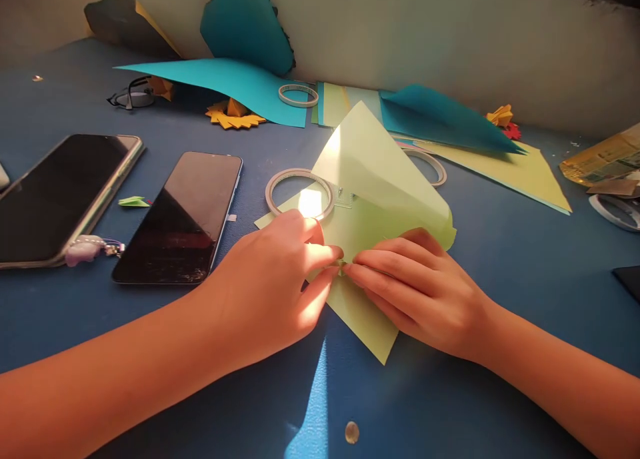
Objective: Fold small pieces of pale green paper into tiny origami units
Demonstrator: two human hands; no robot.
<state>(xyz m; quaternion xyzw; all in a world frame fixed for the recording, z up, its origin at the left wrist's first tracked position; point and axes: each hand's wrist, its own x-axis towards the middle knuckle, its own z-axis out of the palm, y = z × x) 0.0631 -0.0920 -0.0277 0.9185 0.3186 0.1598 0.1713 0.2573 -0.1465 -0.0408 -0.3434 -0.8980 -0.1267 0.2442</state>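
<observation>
A light green sheet of paper (380, 186) lies at the middle of the blue table, its right side curling up. My left hand (295, 272) and my right hand (415, 286) meet over its lower part, fingertips almost touching. Both pinch something small and greenish (342, 267) between them, too small to make out. A roll of tape (271, 194) rests partly on the sheet's left corner, just beyond my left hand.
Two phones (177, 219) (55, 199) lie at the left. Behind are blue sheets (220, 79), a smaller tape roll (299, 102), yellow folded paper pieces (235, 118) and glasses (133, 98). A yellow packet (605, 156) sits at the right, a coin-like disc (352, 432) in front.
</observation>
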